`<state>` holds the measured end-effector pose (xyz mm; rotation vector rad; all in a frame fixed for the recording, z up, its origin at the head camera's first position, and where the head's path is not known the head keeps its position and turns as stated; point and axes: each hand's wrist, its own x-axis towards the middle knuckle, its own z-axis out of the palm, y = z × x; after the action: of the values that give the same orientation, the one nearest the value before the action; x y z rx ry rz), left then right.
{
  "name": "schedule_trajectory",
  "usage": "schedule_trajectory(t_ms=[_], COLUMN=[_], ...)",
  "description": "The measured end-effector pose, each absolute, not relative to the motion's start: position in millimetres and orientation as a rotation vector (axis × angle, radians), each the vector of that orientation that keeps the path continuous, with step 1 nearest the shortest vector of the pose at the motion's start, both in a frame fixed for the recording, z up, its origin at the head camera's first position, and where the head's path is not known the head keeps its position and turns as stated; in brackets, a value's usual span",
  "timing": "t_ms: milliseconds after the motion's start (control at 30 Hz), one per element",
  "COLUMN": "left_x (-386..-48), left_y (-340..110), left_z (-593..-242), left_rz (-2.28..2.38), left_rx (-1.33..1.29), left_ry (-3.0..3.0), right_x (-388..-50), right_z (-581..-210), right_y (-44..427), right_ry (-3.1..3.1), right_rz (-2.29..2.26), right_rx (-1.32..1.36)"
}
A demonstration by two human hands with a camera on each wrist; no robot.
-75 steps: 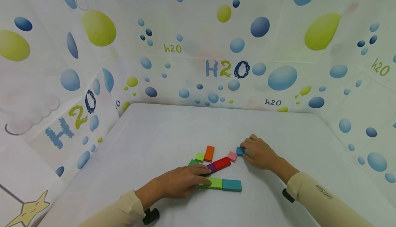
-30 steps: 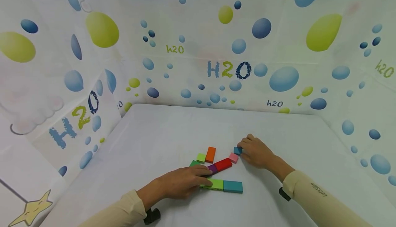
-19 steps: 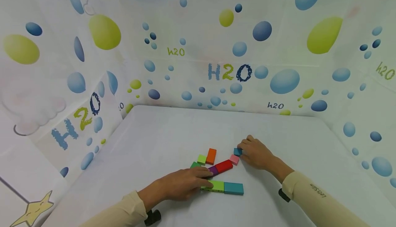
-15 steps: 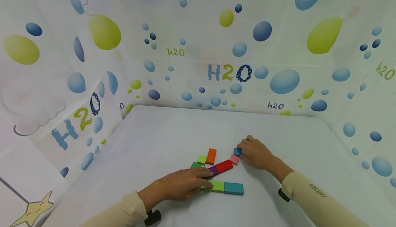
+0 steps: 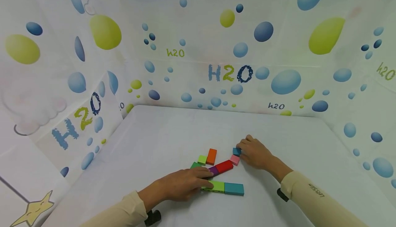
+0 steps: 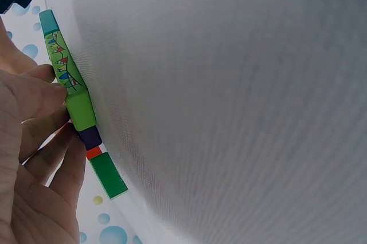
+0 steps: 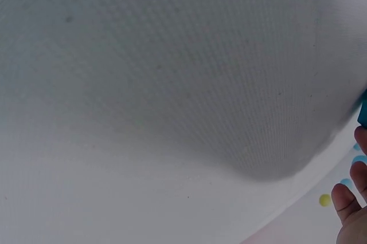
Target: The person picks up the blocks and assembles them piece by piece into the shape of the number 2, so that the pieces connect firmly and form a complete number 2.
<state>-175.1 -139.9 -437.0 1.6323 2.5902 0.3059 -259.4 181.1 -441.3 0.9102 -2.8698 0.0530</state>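
Right hand [image 5: 255,154] pinches the blue block [image 5: 236,151]; shoving could skew the pink block [image 5: 234,160]. Left hand [image 5: 185,184]: can't tell its grip.

Legible text, head view.
"H2O" and "h2O" repeat across white backdrop [image 5: 198,31] with blue and lime ovals; right beige long sleeve [image 5: 320,194]: dark lettering, "LESS", ending unclear.

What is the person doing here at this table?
A person is handling coloured blocks on a white table. The right hand pinches a small blue block beside the pink block. The left hand touches the purple block and the long green block. The orange block lies farther away, untouched.
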Motion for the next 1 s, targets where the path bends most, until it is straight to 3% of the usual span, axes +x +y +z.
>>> schedule_trajectory(t_ms=[1000], left_x=[-174.5], left_y=[-139.9], left_z=[-435.9], left_rz=[0.292], left_rx=[1.619], left_ry=[2.59], right_x=[-262.6], right_z=[-442.6], right_y=[175.8], right_ry=[-2.872], right_rz=[0.044], right_rx=[0.919])
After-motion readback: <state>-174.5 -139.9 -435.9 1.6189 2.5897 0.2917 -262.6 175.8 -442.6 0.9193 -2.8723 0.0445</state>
